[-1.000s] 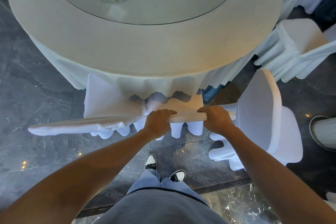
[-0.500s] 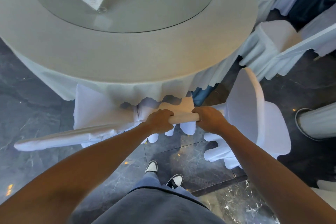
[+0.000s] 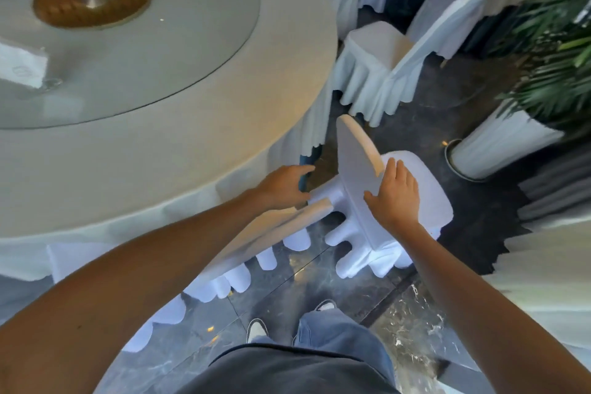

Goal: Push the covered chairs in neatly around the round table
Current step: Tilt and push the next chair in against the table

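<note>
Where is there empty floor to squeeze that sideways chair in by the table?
Bare dark floor shows between the tablecloth's hanging edge and the sideways chair, up to the next covered chair. It is crowded near the left hand, where the pushed-in chair nearly meets the sideways one.

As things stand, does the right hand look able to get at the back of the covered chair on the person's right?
Probably yes. The right hand is open and already lies at the chair back, by its top edge, with nothing between them. The left hand is off to the side near the tablecloth, not blocking.
</note>
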